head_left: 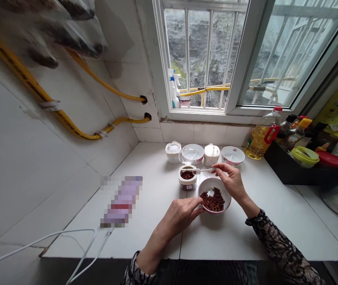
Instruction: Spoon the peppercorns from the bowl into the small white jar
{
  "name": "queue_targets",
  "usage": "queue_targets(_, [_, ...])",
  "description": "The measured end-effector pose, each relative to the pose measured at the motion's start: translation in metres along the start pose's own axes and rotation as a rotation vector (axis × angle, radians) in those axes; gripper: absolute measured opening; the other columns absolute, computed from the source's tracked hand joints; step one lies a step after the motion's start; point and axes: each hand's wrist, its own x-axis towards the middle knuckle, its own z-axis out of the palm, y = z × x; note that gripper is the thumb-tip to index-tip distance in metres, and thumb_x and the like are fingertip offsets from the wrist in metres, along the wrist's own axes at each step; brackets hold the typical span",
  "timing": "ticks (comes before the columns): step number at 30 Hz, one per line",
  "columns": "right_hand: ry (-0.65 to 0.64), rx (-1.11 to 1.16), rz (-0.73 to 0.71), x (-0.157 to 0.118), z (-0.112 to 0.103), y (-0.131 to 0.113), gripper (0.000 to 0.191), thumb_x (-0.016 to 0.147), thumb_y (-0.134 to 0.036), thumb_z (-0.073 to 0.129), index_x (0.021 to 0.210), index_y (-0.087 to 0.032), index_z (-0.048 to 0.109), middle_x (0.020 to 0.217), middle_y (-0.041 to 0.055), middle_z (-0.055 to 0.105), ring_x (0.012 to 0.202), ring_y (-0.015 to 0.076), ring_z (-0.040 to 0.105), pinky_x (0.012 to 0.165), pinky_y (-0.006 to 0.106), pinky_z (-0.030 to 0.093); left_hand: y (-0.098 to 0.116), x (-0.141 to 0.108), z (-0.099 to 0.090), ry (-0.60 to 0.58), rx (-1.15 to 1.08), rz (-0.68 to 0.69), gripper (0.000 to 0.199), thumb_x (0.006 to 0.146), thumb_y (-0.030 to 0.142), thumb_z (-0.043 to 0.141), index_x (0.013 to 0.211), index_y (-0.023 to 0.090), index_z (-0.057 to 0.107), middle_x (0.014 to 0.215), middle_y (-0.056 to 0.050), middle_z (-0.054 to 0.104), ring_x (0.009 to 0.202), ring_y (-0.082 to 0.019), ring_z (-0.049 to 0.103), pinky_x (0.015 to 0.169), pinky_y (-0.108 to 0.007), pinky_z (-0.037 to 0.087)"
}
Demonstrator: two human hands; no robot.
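Gripping the bowl (212, 183) behind the counter's front edge (231, 254), your left hand (182, 213) likely steadies it (your right hand (233, 183) pinches a spoon (206, 170)).

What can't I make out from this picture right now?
In the head view:
Open jar: its label is too small to read.
Bowl: dark red pieces hide most of its bottom.
Purple object: blurred by pixelation.
Hanging bags: cut off by the top edge.
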Motion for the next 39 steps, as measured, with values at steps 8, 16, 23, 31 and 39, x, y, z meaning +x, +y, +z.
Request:
queue_targets(8, [0.009, -0.469, -0.621, -0.008, 0.019, -0.008, 0.022, 0.097, -0.015, 0.049, 0.096, -0.022, 0.069, 0.081, 0.0023, 0.077, 0.07, 0.0176, 0.067, 0.091, 0.042, 0.044, 0.0, -0.001, 0.002, 0.009, 0.048, -0.007, 0.033, 0.107, 0.039, 0.038, 0.099, 0.017, 0.06, 0.068, -0.001, 0.068, 0.056, -0.015, 0.066, 0.047, -0.024, 0.042])
queue_targets(16, [0.015, -0.502, -0.391, 0.002, -0.019, -0.005, 0.016, 0.089, -0.017, 0.055, 0.089, -0.022, 0.071, 0.073, 0.002, 0.076, 0.075, 0.0215, 0.068, 0.088, 0.04, 0.045, 0.0, 0.0, 0.0, 0.003, 0.026, -0.004, 0.032, 0.107, 0.037, 0.037, 0.1, 0.016, 0.06, 0.069, -0.001, 0.068, 0.057, -0.014, 0.066, 0.048, -0.024, 0.044])
queue_targets(23, [-0.183, -0.656, -0.229, -0.007, -0.013, 0.011, 0.02, 0.083, -0.011, 0.053, 0.083, -0.021, 0.071, 0.073, 0.0042, 0.075, 0.07, 0.02, 0.065, 0.091, 0.042, 0.04, 0.001, 0.0, -0.002, -0.013, -0.015, -0.013, 0.026, 0.106, 0.035, 0.042, 0.105, 0.017, 0.059, 0.074, -0.001, 0.07, 0.059, -0.014, 0.067, 0.049, -0.023, 0.045])
queue_targets(31, [-0.169, -0.43, -0.011, -0.005, -0.012, 0.007, 0.023, 0.081, -0.016, 0.05, 0.077, -0.022, 0.072, 0.066, 0.002, 0.073, 0.066, 0.0189, 0.066, 0.078, 0.035, 0.048, 0.001, 0.0, -0.001, -0.021, -0.032, -0.019, 0.021, 0.105, 0.033, 0.046, 0.103, 0.017, 0.059, 0.076, -0.001, 0.07, 0.061, -0.014, 0.068, 0.051, -0.022, 0.045])
queue_targets(39, [-0.121, -0.192, 0.161, -0.002, -0.02, 0.002, 0.018, 0.074, -0.023, 0.052, 0.075, -0.02, 0.07, 0.065, 0.0022, 0.071, 0.062, 0.0184, 0.067, 0.062, 0.029, 0.052, 0.001, 0.0, -0.001, -0.022, -0.019, -0.021, 0.021, 0.104, 0.033, 0.047, 0.102, 0.017, 0.06, 0.074, -0.001, 0.07, 0.058, -0.014, 0.066, 0.049, -0.022, 0.045])
